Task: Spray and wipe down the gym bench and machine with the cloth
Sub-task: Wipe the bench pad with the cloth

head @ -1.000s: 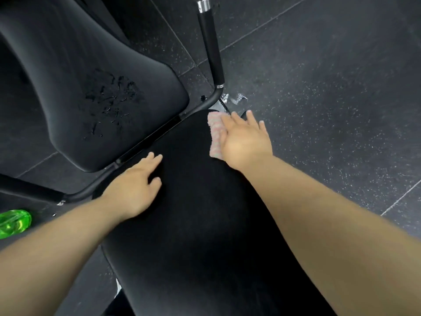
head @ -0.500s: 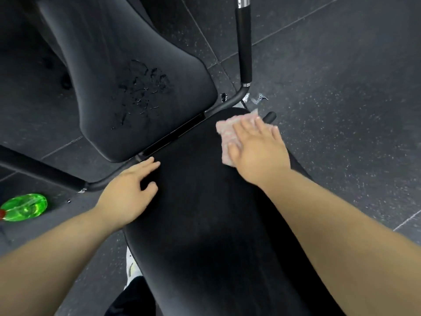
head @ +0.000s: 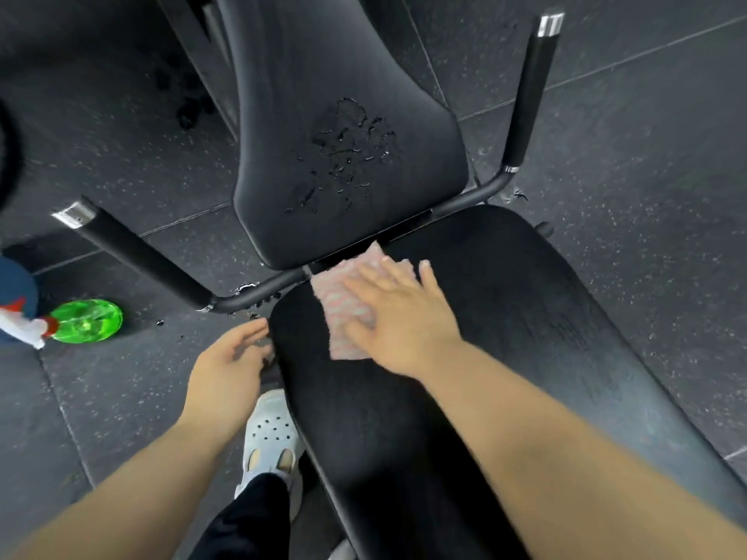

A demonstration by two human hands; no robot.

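cloth [head: 342, 307] flat on the seat [head: 505, 317]
right hand [head: 398, 317] presses it down, fingers spread, at the back edge just under the wet backrest [head: 347, 115]. left hand [head: 228, 367] loose, empty, beside the seat. bottle [head: 87, 321] on the floor [head: 626, 135].

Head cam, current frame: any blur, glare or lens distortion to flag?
Head view: right hand and cloth smeared by motion blur; left hand slightly soft; droplets on the back pad sharp, glinting; wide-angle lens splays the grip bars outward; seat pad nearly crushed black, faint sheen along one edge.
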